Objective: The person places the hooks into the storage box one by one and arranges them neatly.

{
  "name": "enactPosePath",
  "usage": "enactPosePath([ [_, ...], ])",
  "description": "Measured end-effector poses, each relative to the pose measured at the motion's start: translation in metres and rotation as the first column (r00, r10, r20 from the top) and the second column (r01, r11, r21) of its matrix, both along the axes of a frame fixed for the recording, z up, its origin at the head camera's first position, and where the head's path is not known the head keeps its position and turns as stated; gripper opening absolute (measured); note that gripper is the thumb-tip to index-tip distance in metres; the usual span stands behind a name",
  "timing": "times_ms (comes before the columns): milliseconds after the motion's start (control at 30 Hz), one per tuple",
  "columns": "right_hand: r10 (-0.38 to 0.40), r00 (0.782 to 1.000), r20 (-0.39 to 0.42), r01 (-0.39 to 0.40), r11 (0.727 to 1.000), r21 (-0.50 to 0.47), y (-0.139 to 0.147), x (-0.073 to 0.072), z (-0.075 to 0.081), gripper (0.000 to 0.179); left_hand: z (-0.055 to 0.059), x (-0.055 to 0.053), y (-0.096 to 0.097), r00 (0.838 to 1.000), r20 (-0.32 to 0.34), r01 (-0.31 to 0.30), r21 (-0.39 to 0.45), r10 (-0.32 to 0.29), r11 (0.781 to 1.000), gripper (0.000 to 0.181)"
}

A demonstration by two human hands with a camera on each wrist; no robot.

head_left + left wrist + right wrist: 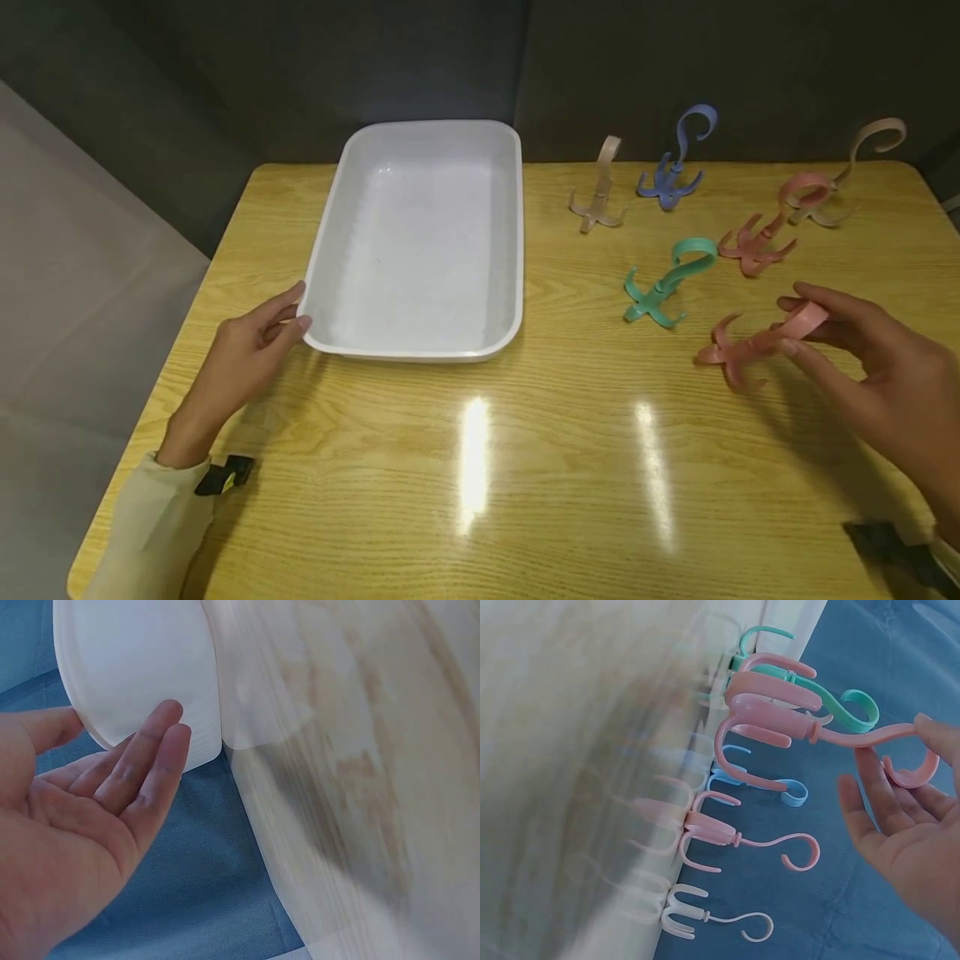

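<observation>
At the near left corner of a white plastic tray [408, 354], my left hand [238, 354] pinches the rim between thumb and fingers. In the left wrist view, several fingers [154, 750] of that hand extend beneath the tray's side. My right hand [892, 367] holds a pink four-pronged hanging hook [750, 346] by its curled top, with the prongs pointing down and left. The right wrist view shows this pink hook [769, 720] pinched at the curl, overlapping a green hook [847, 720] behind it. That green hook [658, 293] stands on the table left of my right hand.
Behind the green hook stand a second pink hook [756, 243], a blue hook [667, 179], a beige hook [600, 196] and another beige hook [847, 175] at the far right. All are on the wooden table [555, 467]. A dark curtain [600, 67] hangs along its back edge.
</observation>
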State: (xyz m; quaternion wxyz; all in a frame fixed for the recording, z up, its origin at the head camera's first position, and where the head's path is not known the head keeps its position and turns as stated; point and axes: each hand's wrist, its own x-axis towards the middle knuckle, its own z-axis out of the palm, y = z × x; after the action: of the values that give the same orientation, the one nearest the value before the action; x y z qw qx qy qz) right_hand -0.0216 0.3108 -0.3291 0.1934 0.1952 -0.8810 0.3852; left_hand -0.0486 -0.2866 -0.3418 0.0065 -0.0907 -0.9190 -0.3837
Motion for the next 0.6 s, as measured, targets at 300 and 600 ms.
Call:
enactPosePath([
  [300,0.009,1.000,-0.022,-0.011,0.997,-0.074,0.001,-0.010,0.007,0.048,0.002,-0.003,-0.001,1.000,-0.025,0.013,-0.012,-0.014,1.000,0.051],
  [600,-0.042,0.999,0.027,0.046,0.987,-0.155,0.010,-0.025,0.022,0.046,0.006,-0.006,0.002,1.000,-0.019,0.008,-0.026,-0.008,1.000,0.051],
])
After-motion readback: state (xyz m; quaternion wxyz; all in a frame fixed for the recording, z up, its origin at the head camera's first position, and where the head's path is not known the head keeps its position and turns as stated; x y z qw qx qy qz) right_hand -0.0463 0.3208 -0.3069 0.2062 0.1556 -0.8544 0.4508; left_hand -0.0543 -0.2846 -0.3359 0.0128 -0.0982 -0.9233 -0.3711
